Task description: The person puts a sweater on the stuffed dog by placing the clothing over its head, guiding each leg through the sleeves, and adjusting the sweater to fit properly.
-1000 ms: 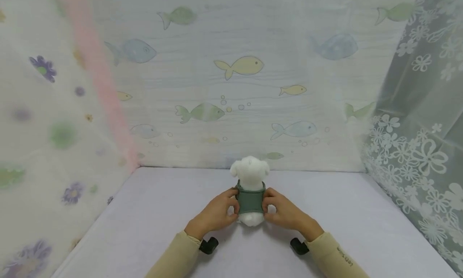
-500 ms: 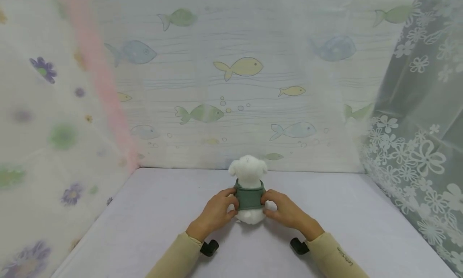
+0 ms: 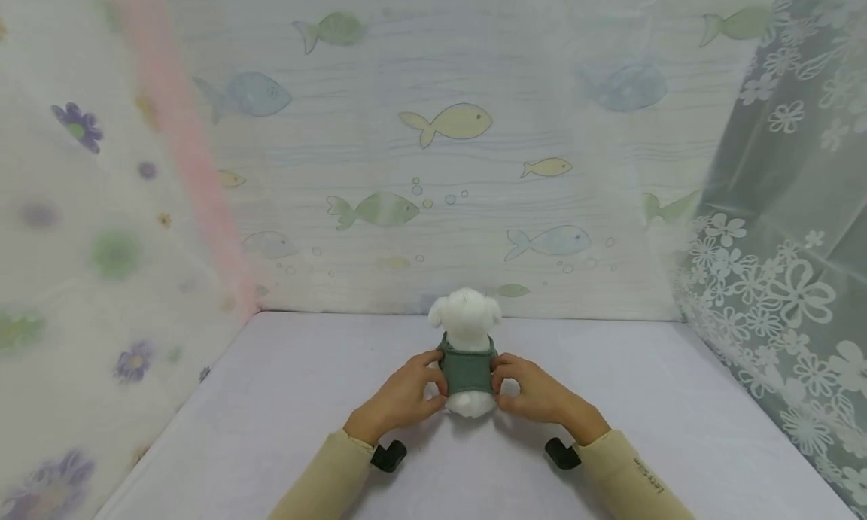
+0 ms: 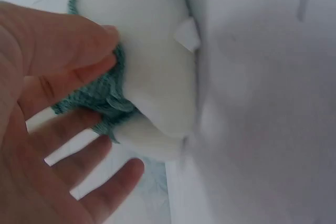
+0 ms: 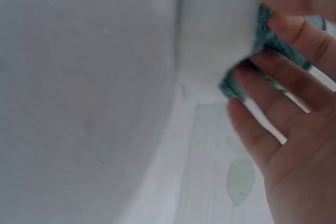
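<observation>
A white plush toy [image 3: 467, 315] with floppy ears sits upright on the white-covered table, its back towards the head camera. Round its body is a green knitted vest [image 3: 467, 371]. At the toy's left side my left hand [image 3: 405, 394] pinches the vest's edge between thumb and index finger, the other fingers spread. My right hand [image 3: 535, 390] mirrors it on the right side, thumb and index finger at the hem [image 5: 261, 30]. A small white tag [image 4: 188, 35] sticks out from the plush low down in the left wrist view. The toy's front is hidden.
The table [image 3: 305, 354] ends at a back curtain [image 3: 366, 129] printed with fish. A flowered curtain [image 3: 81, 279] stands on the left and a sheer grey one [image 3: 779, 241] on the right. Each wrist carries a small black camera [image 3: 389, 456].
The vest's hem sits slightly higher on the toy than one second ago. My right fingers straightened a little half a second ago and are bent at the vest's edge again now.
</observation>
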`<state>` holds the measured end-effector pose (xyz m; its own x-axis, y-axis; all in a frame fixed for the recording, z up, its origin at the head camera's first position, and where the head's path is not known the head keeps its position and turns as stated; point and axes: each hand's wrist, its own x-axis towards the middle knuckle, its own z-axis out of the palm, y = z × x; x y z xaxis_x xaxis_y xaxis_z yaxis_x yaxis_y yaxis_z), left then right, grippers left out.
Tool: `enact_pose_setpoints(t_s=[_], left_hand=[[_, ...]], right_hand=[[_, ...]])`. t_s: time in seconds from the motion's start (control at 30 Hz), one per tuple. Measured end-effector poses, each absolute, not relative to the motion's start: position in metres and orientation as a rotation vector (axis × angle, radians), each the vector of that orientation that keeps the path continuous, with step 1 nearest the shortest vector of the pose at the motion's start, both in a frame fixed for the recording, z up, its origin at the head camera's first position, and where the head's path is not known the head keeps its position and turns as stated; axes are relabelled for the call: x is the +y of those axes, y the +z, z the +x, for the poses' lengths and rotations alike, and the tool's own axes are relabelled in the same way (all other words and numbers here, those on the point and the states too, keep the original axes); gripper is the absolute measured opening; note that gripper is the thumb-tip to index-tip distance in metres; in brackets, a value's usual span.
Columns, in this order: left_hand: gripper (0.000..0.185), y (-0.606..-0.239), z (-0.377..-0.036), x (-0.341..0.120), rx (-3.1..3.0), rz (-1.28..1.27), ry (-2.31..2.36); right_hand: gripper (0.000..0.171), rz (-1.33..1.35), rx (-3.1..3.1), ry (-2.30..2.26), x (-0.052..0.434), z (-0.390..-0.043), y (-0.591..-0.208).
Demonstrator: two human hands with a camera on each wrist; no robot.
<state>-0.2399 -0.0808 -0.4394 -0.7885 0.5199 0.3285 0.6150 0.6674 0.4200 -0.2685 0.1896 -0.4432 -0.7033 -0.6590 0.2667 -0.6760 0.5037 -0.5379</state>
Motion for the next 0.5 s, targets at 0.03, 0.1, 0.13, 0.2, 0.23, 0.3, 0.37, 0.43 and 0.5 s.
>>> enact_pose_setpoints(t_s=[0.03, 0.1, 0.13, 0.2, 0.23, 0.3, 0.37, 0.43, 0.5], left_hand=[[0.007, -0.439, -0.24, -0.08, -2.682, -0.889, -0.818], [0.006, -0.438, -0.243, -0.076, -2.609, -0.801, -0.89], [0.004, -0.436, -0.245, -0.074, -2.558, -0.762, -0.909], [0.004, -0.434, -0.25, -0.07, -2.46, -0.714, -0.902], [0.006, -0.433, -0.253, -0.068, -2.421, -0.704, -0.883], [0.012, -0.431, -0.26, -0.064, -2.378, -0.711, -0.824], [0.016, -0.43, -0.265, -0.061, -2.381, -0.728, -0.783], [0.019, -0.43, -0.268, -0.06, -2.406, -0.741, -0.783], [0.018, -0.429, -0.27, -0.06, -2.437, -0.74, -0.807]], right_hand=[[0.015, 1.166, -2.671, 1.0, 0.189, -0.269, -0.442], [0.014, 1.106, -2.57, 1.01, 0.188, -0.271, -0.441], [0.013, 1.079, -2.508, 1.014, 0.186, -0.272, -0.44], [0.013, 1.035, -2.399, 0.995, 0.181, -0.276, -0.44], [0.013, 1.029, -2.355, 0.986, 0.179, -0.278, -0.439], [0.015, 1.032, -2.308, 0.97, 0.173, -0.281, -0.438], [0.016, 1.04, -2.312, 0.982, 0.169, -0.285, -0.437], [0.015, 1.059, -2.334, 1.009, 0.166, -0.289, -0.436], [0.014, 1.075, -2.368, 1.042, 0.164, -0.292, -0.434]])
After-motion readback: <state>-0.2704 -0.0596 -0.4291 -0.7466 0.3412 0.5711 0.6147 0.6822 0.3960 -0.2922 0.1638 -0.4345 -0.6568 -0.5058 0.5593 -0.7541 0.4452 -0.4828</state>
